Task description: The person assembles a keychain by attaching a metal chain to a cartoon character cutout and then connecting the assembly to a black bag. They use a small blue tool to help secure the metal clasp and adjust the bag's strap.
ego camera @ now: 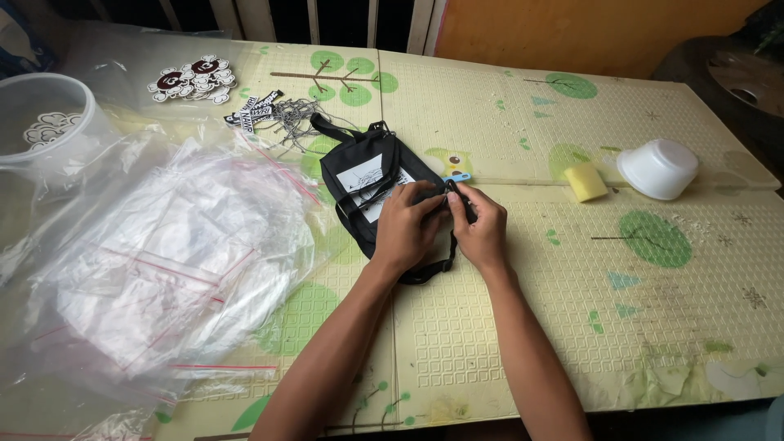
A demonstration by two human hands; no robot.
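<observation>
- Head view: small black fabric sling bag [367, 184] with a white printed patch lies flat on the yellow-green embossed foam mat [572, 269], near centre.
- Left hand [406, 224] rests on the bag's right edge, fingers curled, pressing it down.
- Right hand [482, 229] pinches a small dark fitting [454, 193] at the bag's edge; closed grip, exact part too small to tell.
- Judgement: keep the bag pinned flat, work with fingertips close to the fitting, strap [433, 269] slack.
- Heap of clear plastic zip bags [163, 261] lies left, apart; yellow sponge [585, 181] and upturned white plastic bowl [658, 168] right.
</observation>
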